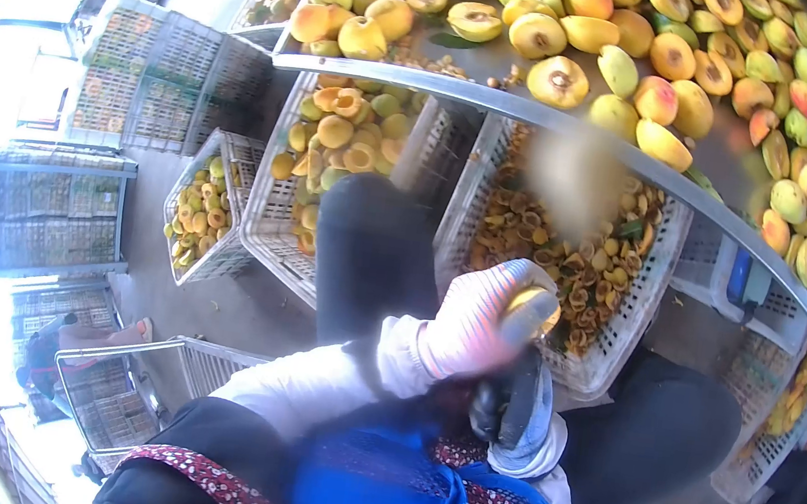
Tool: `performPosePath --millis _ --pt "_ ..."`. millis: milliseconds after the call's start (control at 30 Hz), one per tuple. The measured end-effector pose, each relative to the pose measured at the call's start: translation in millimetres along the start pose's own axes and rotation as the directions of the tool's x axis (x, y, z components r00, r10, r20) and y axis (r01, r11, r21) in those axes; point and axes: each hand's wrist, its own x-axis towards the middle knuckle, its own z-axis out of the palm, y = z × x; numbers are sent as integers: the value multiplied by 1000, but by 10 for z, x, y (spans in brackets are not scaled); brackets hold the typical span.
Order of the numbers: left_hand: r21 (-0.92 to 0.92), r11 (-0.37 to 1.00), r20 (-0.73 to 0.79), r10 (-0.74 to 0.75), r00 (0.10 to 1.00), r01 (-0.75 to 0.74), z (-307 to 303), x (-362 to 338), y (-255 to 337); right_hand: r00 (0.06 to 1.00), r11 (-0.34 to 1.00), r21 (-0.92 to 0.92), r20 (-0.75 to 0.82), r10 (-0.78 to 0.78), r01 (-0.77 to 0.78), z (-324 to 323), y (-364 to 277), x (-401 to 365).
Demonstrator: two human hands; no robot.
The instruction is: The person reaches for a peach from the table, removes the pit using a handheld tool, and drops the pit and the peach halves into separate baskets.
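Observation:
My left hand, in a white glove with thin stripes, is closed around a yellow peach, mostly covered by fingers. A greyish fingertip lies across the fruit. Just below, my right hand wears a black and grey glove. Its fingers are curled, and whatever they may grip is hidden. Both hands are in front of a white crate of brown and yellow scraps. A blurred pale shape hangs over that crate; I cannot make out what it is.
A metal-edged table bears many whole and halved peaches. Under its edge stands a crate of peach halves. Further left are another fruit crate and stacked crates. A person is at the far left.

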Motion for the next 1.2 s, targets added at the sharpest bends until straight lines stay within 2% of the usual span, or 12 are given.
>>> performPosePath --millis 167,267,400,467,500,533,633,900,1000,1033,1133,1200 --pt "208 929 282 -357 891 306 -97 178 65 988 970 204 104 110 -130 -109 9 36" --pt "133 967 199 -242 950 218 -66 83 -46 935 879 393 326 141 -270 -162 59 115" --pt "-70 996 218 65 974 -50 -98 84 -255 898 848 440 431 88 -295 -17 -54 84" --pt "-250 964 294 -16 956 93 -76 107 -264 824 671 588 564 61 -452 -70 -2 118" --pt "-540 759 406 -145 902 365 -27 69 -299 806 601 631 591 37 -491 -44 -3 113" --pt "-641 647 386 -191 902 412 30 31 -306 785 527 664 620 10 -531 -16 -10 126" --pt "-713 525 325 -341 882 465 98 -33 -265 731 549 663 670 -133 -508 -28 73 211" --pt "-751 484 167 -520 838 450 119 -76 -137 761 719 567 643 -80 -403 -24 41 193" --pt "-905 182 194 -627 754 384 -15 -63 -136 756 800 533 634 -162 -276 -4 -7 147" --pt "-772 464 38 -649 760 435 -74 -70 -272 763 797 543 624 -170 -266 -20 -30 146" --pt "-573 785 -234 -431 872 234 -295 -127 -199 845 768 580 525 -97 -272 -5 -48 101" --pt "-544 829 -344 -358 868 126 -676 -154 -74 820 758 575 565 -95 -308 18 -85 101"
